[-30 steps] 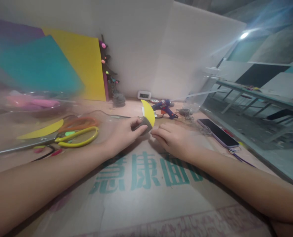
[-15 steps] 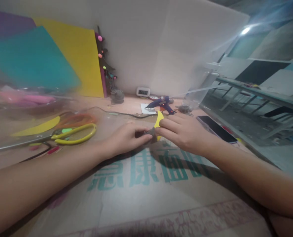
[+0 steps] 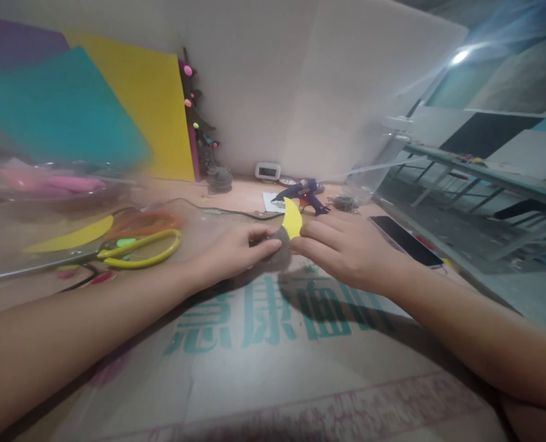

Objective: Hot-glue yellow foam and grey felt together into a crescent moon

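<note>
Over the middle of the table, my left hand pinches a small dark grey piece between thumb and fingers. Its exact kind cannot be made out. Against the grey piece's right side stands a curved, pointed yellow piece, which looks like thin foam or paper. My right hand is closed on the lower right edge of this yellow piece, its fingers curled. Where the two pieces meet is partly behind the fingers. Just beyond the hands lies a dark blue glue gun with a small red light, its nozzle over a white card.
Yellow-handled scissors, orange-handled scissors and a yellow cut strip lie left. A phone rests at the right edge. Behind stand a small clock, coloured sheets and a clear bag with pink items.
The yellow piece has turned, its tip now leaning left and more of its face showing. More of the grey piece is visible. Both hands stay nearly in place.
</note>
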The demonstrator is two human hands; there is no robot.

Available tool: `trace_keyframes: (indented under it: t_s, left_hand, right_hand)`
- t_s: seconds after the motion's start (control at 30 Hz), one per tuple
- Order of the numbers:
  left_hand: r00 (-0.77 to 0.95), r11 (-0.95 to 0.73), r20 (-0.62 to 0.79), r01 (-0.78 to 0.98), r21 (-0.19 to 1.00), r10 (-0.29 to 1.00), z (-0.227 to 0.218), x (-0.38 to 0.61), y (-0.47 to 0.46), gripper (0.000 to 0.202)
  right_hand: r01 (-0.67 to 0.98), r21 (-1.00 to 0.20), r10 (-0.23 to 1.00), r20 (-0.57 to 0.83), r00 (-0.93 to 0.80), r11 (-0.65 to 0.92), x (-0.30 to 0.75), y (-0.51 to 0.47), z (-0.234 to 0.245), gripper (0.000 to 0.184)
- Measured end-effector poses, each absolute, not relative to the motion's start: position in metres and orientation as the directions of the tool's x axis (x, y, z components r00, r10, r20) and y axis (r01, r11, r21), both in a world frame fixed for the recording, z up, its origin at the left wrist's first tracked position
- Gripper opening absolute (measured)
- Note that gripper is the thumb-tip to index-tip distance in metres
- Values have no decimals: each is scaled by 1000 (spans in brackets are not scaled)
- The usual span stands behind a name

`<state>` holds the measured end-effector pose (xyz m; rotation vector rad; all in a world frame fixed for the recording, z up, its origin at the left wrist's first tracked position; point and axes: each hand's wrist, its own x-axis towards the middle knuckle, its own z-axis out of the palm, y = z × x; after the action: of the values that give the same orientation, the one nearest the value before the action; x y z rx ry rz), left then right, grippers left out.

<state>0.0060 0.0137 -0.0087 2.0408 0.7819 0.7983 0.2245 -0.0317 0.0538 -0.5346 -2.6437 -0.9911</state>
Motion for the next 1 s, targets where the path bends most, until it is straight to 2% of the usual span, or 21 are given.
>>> trace_keyframes:
  t_s: [0.13,0.37,0.47,0.57,0.7,0.77,0.83,1.0]
  left_hand:
    - [468,-333,208,202,921,859,-11,6,18,33]
    - [444,-292,179,201,935,878,-7,7,14,35]
    - [466,-340,208,220,914,860,-7,7,12,34]
    - [521,-483,282,299,823,805,-8,7,11,28]
    - [647,-747,410,413,520,643,-8,7,6,25]
    - [702,-811,428,396,430,570,-8,8,3,28]
    - [740,-832,415,357,424,529,-7,7,1,30]
    - [761,-805,383,295,514,523,-3,6,0,28]
  right_hand:
    - [406,558,231,359,-904,724,219,-40,54,25]
    - [378,524,228,328,-917,763,211,-41,42,28]
    - [352,516,203,324,-924,781,210,-41,36,26]
    - [321,516,173,314,-933,794,210,-44,36,22]
    - [304,571,156,294,-943,762,215,-47,49,23]
    - [339,599,194,295,-936,726,219,-46,58,26]
    - [369,619,238,287,-928,693,222,-45,66,27]
    - [392,644,272,282,-920,656,228,-41,75,31]
